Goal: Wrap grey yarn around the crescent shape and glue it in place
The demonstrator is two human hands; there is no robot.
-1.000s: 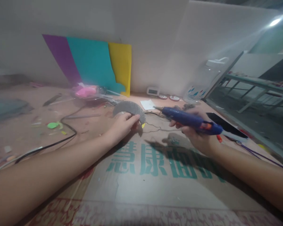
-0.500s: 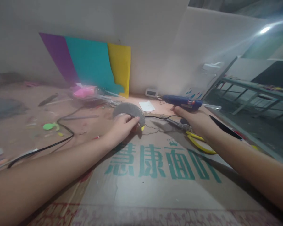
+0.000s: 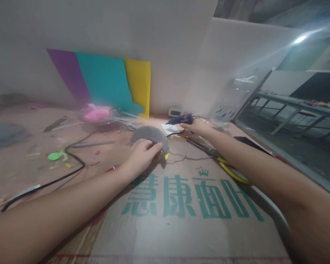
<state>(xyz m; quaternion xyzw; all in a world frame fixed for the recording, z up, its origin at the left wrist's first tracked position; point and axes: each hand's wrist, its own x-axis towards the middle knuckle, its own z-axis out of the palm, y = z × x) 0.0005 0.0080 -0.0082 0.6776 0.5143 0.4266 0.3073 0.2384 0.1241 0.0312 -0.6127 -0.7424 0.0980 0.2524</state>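
Observation:
A curved grey piece (image 3: 150, 134) with a small yellow bit at its lower right end is held in my left hand (image 3: 145, 152), thumb on top and fingers partly hidden beneath. Farther back, my right hand (image 3: 196, 127) is closed on a blue glue gun (image 3: 179, 120). The gun's tip points left over a small white square (image 3: 171, 128) on the table. Scissors with yellow handles (image 3: 233, 174) lie under my right forearm, blades toward the back left. A thin dark strand (image 3: 185, 157) runs between the grey piece and the scissors.
Purple, teal and yellow sheets (image 3: 104, 82) lean on the wall. A pink item in clear plastic (image 3: 97, 113), a green piece (image 3: 55, 156) and a black cable (image 3: 71, 170) lie left. A small white display (image 3: 175, 112) and a clear bottle (image 3: 229, 99) stand behind.
My right hand has moved left with the blue glue gun, bringing its tip over the white square. My left hand still holds the grey piece in about the same place.

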